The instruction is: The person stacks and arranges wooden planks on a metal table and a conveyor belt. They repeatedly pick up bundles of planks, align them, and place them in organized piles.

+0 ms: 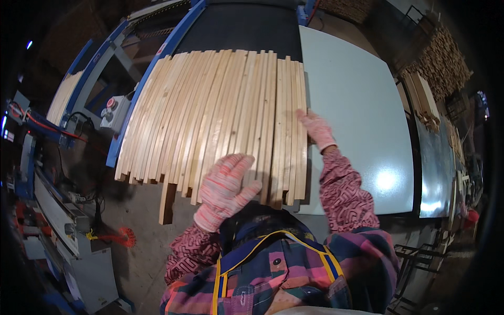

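A wide row of pale wooden strips (210,115) lies side by side before me, their near ends uneven. One strip (167,202) juts out toward me past the others. My left hand (226,184), in a pink-and-white knit glove, rests open over the near ends, fingers stretched and thumb spread to the right. At the right edge of the row, my gloved right hand (317,130) presses against the outermost strip, its visible fingers extended; the others are partly hidden beside the wood.
A pale, smooth tabletop (357,126) adjoins the row on the right. Beyond the strips runs a black belt (236,29) between blue rails (176,31). A grey control box with a red button (113,111) stands left. Stacked wood (441,63) is at the far right.
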`<action>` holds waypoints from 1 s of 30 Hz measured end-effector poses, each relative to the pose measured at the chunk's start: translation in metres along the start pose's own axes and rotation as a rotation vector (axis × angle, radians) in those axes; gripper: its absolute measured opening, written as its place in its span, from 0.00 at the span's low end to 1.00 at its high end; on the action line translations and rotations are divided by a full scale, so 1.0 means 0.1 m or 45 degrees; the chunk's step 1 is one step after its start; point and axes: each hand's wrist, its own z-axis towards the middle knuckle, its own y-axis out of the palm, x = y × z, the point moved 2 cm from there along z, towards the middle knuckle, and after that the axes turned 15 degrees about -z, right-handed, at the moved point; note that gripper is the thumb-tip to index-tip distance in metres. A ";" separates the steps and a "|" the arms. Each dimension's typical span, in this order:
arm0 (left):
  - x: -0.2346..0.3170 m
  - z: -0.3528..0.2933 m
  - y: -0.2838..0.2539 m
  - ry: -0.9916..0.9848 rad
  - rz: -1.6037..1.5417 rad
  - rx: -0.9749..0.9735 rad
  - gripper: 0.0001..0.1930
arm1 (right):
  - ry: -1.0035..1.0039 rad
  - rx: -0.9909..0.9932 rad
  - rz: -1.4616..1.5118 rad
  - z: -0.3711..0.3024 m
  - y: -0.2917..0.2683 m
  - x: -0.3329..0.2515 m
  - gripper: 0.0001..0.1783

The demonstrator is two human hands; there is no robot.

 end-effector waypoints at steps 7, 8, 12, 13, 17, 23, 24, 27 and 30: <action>1.45 0.12 1.97 -0.190 0.251 -0.201 0.31 | -0.274 -0.001 -0.185 -0.45 -0.78 1.02 0.52; 1.59 0.11 2.13 -0.179 0.373 -0.237 0.32 | -0.276 -0.082 0.016 -0.57 -0.82 1.23 0.50; 1.90 0.15 2.59 -0.104 0.396 -0.139 0.32 | -0.503 -0.050 0.336 -1.16 -0.74 1.98 0.41; 1.86 0.13 2.61 -0.069 0.351 -0.038 0.32 | -0.622 0.017 0.353 -1.29 -0.69 2.08 0.38; 1.59 -0.03 2.75 0.125 0.083 -0.205 0.28 | -0.547 0.276 0.252 -1.80 -0.49 2.40 0.31; 1.48 -0.21 3.16 0.420 -0.274 -0.571 0.26 | -0.287 0.501 0.706 -2.34 -0.18 2.97 0.28; 1.47 -0.20 3.27 0.436 -0.207 -0.699 0.25 | -0.212 0.548 0.867 -2.45 -0.17 3.12 0.28; 1.71 -0.30 3.71 0.564 -0.454 -0.771 0.22 | 0.202 0.309 1.125 -3.17 -0.12 3.64 0.28; 2.31 -0.67 4.38 0.581 -0.776 -0.970 0.19 | 0.491 -0.002 0.031 -4.32 -0.28 4.41 0.29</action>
